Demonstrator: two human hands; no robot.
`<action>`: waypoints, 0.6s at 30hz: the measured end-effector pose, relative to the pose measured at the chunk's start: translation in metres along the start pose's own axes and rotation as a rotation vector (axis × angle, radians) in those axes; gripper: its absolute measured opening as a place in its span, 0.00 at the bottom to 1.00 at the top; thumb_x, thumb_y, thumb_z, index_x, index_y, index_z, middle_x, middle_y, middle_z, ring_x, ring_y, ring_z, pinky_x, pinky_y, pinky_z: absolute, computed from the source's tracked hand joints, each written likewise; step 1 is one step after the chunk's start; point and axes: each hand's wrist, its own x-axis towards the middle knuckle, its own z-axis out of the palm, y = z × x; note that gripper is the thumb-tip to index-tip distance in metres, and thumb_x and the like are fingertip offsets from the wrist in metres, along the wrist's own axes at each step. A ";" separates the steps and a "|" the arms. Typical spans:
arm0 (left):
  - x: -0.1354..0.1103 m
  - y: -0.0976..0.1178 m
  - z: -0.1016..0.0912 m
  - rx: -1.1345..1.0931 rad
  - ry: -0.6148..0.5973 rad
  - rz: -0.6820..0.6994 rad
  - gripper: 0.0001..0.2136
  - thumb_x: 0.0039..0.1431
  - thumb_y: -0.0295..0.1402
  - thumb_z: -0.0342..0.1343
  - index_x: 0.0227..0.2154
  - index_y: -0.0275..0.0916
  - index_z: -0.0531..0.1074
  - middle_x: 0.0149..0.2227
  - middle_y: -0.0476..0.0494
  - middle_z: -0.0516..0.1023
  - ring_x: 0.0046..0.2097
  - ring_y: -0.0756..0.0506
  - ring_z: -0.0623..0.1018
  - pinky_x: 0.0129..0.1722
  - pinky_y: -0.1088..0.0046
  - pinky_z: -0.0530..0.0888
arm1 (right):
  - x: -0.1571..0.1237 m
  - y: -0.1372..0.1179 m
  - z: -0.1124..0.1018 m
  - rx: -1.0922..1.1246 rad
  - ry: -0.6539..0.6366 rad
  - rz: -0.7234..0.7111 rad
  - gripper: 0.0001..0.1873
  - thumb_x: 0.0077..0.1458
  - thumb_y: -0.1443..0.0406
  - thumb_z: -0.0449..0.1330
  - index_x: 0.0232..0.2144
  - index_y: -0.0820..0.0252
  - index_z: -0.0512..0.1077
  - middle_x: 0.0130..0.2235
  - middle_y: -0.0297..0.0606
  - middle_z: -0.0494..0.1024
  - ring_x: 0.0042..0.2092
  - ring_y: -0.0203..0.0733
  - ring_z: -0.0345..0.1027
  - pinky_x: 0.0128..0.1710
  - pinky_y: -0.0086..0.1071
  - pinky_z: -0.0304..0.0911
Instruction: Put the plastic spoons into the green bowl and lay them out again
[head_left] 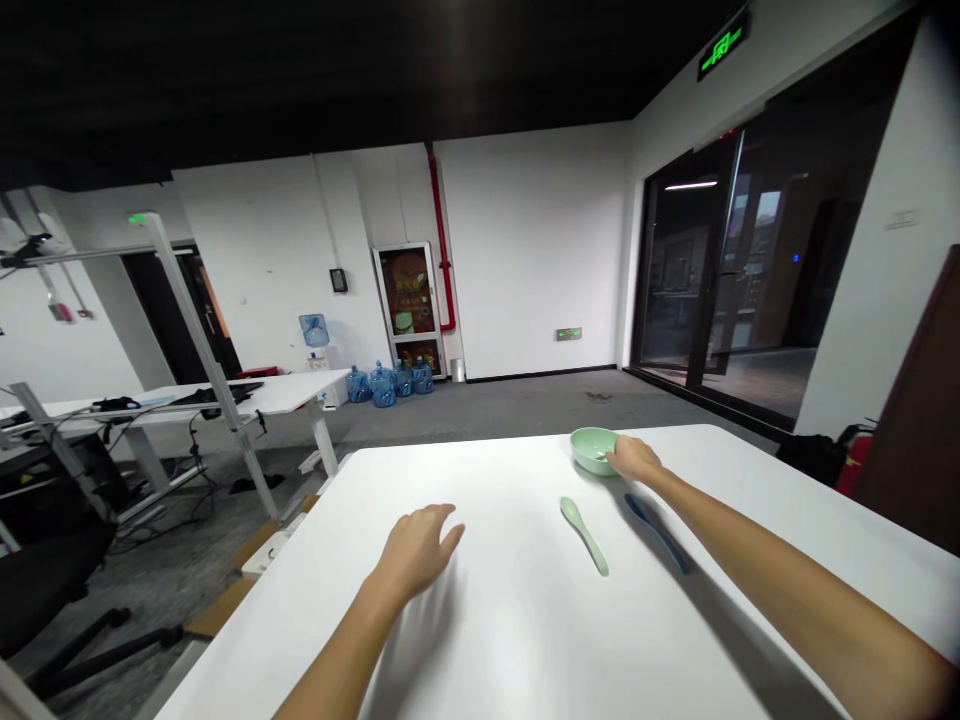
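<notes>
My right hand reaches to the far side of the white table and its fingers close on the rim of a small pale green bowl. A pale green spoon lies on the table in front of the bowl. A dark blue spoon lies just right of it, partly under my right forearm. My left hand rests palm down on the table at centre left, fingers loosely stretched, holding nothing.
Another white desk with cables and a metal frame stands to the left. A black chair base sits at lower left. Blue water bottles line the far wall. Glass doors are at the right.
</notes>
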 end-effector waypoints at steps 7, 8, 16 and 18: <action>-0.003 0.001 -0.002 -0.001 -0.002 0.005 0.24 0.65 0.47 0.42 0.57 0.44 0.69 0.58 0.43 0.74 0.57 0.39 0.73 0.54 0.63 0.67 | -0.030 -0.001 -0.027 0.018 0.025 -0.052 0.20 0.59 0.57 0.51 0.40 0.66 0.76 0.43 0.54 0.78 0.43 0.53 0.74 0.36 0.34 0.62; -0.004 0.001 -0.002 0.000 -0.004 0.007 0.24 0.65 0.47 0.42 0.57 0.43 0.69 0.57 0.43 0.74 0.57 0.39 0.73 0.54 0.63 0.67 | -0.038 -0.001 -0.031 0.017 0.020 -0.070 0.20 0.59 0.57 0.51 0.40 0.65 0.76 0.43 0.54 0.78 0.43 0.52 0.73 0.36 0.34 0.61; -0.013 0.003 -0.004 0.003 0.001 0.033 0.24 0.65 0.47 0.41 0.57 0.41 0.68 0.58 0.41 0.73 0.58 0.39 0.72 0.54 0.63 0.68 | -0.103 -0.011 -0.040 0.063 -0.140 -0.232 0.17 0.56 0.58 0.53 0.25 0.62 0.75 0.31 0.45 0.78 0.34 0.44 0.72 0.30 0.30 0.58; -0.015 0.004 -0.005 0.003 0.000 0.029 0.24 0.65 0.47 0.41 0.57 0.42 0.68 0.57 0.41 0.74 0.57 0.39 0.73 0.54 0.63 0.68 | -0.113 -0.014 -0.036 0.105 -0.215 -0.255 0.17 0.55 0.60 0.55 0.20 0.62 0.74 0.28 0.43 0.78 0.30 0.41 0.71 0.29 0.30 0.58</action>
